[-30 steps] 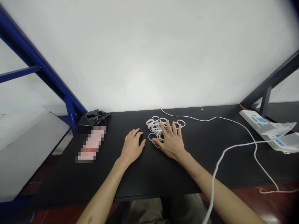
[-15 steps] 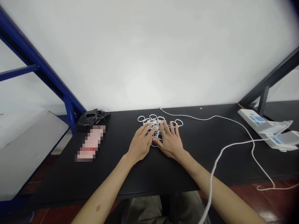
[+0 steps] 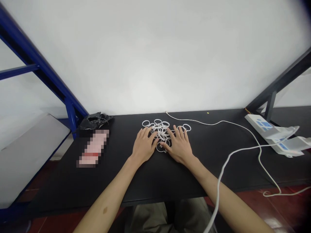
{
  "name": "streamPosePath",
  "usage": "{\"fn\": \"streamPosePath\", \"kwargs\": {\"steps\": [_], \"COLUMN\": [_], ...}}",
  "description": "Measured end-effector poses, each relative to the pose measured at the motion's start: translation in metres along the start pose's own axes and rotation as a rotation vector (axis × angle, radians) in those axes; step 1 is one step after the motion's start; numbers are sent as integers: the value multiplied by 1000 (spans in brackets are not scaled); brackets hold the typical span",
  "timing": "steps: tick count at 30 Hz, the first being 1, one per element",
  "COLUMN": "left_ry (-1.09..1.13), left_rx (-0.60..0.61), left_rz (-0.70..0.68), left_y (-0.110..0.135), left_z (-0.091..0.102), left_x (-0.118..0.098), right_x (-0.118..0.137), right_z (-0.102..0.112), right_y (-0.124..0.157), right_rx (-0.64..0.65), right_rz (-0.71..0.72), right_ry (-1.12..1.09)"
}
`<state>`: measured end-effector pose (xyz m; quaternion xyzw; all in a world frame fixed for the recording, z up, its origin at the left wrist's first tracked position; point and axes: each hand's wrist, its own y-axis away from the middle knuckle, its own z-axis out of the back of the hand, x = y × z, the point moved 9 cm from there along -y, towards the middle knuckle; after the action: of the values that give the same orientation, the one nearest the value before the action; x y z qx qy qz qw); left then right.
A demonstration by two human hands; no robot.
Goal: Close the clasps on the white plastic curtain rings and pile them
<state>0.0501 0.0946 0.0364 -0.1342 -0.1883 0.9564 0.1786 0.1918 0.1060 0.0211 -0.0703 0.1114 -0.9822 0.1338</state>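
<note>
A loose heap of several white rings [image 3: 161,132] lies on the black tabletop [image 3: 150,181] in front of me, some of them overlapping. They look like curtain rings, each with a small tab. My left hand [image 3: 143,146] rests palm down at the heap's left side, fingers spread and touching rings near the fingertips. On the right side my right hand [image 3: 179,145] lies flat with its fingers apart, the thumb reaching over a ring at the near edge. Parts of some rings are hidden under the fingers.
A crumpled black plastic bag [image 3: 95,121] lies at the back left, with a blurred pink item [image 3: 94,148] before it. White cable [image 3: 224,165] crosses the right side. White boxes [image 3: 263,127] with plastic wrapping stand at far right. A blue metal frame [image 3: 54,81] rises on the left.
My hands have moved slightly apart, outward from the middle of the heap. More of the rings between them now show.
</note>
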Motion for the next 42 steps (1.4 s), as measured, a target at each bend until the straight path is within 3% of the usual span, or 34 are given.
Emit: {"fn": "streamPosePath", "kwargs": {"steps": [18, 26, 31, 38, 42], "left_ry": [219, 290, 288, 304, 291], "left_rx": [-151, -72, -81, -122, -140], "left_rz": [108, 165, 255, 527, 522], "left_y": [4, 5, 6, 14, 15], "left_z": [13, 3, 1, 6, 10], "left_x": [18, 26, 34, 59, 60], "right_x": [-9, -13, -17, -26, -33], "right_z": [9, 6, 9, 10, 11], "right_y": [-3, -2, -2, -4, -5], "right_rx": [-59, -98, -127, -151, -164], "right_rz": [-14, -25, -42, -75, -100], "right_ry": [-59, -99, -128, -156, -182]}}
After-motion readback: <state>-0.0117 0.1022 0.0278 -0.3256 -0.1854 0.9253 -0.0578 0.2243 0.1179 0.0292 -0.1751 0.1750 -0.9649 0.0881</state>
